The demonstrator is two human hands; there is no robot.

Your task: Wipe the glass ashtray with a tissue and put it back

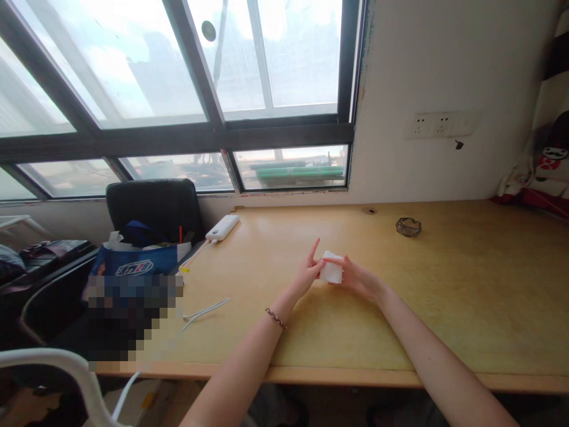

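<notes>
I am holding a small white block [331, 270] between my 2 hands above the wooden desk [444, 296].

My left hand [307, 274] is pinching its left side with the index finger raised, and my right hand [358, 277] is gripping its right side. Out past my hands, a small glass ashtray [408, 226] is sitting near the wall; I cannot tell what it is holding. At the desk's left end a white power bank [222, 227] is lying with its cable [202, 311] trailing, and a blue bag [137, 261] stuffed with items is resting on the black chair [155, 204].
</notes>
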